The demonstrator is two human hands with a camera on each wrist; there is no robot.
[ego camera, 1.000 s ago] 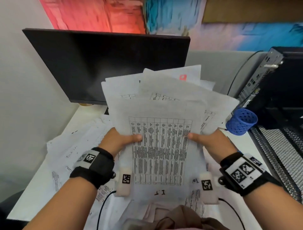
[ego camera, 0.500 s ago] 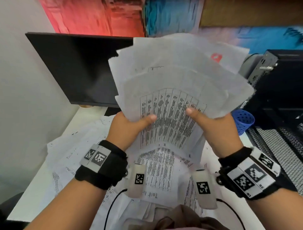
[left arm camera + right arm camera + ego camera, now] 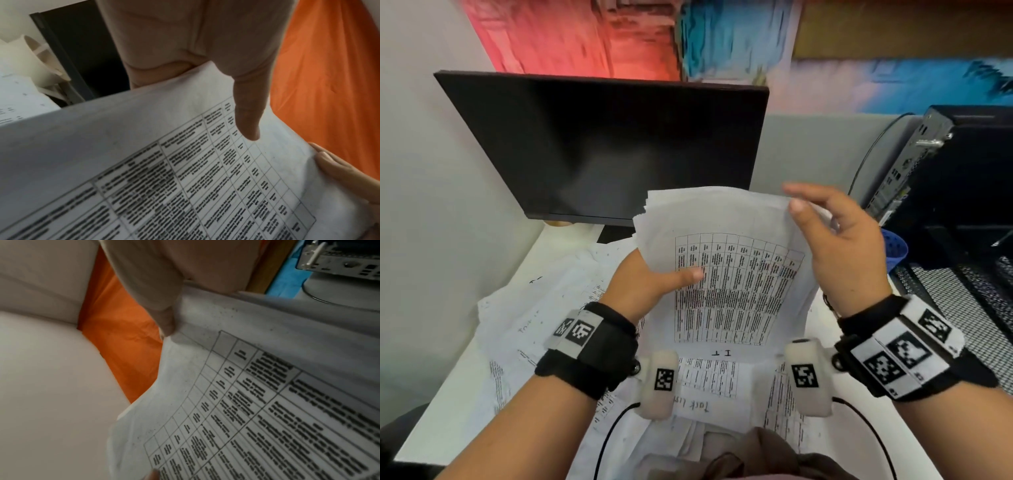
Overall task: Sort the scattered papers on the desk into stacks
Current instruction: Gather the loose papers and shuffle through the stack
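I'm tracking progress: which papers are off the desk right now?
Only the bundle topped by the printed table sheet, gripped by the left hand; the other sheets lie flat on the desk.

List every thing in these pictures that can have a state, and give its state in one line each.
Held sheaf of papers: lifted off the desk, roughly squared, table sheet on top.
Left hand: grips the sheaf's left edge, thumb on top.
Right hand: at the sheaf's upper right corner, thumb on the edge, fingers extended.
Loose papers: scattered on the desk, overlapping.
Monitor: screen dark.
Blue mesh cup: partly hidden behind the right hand.
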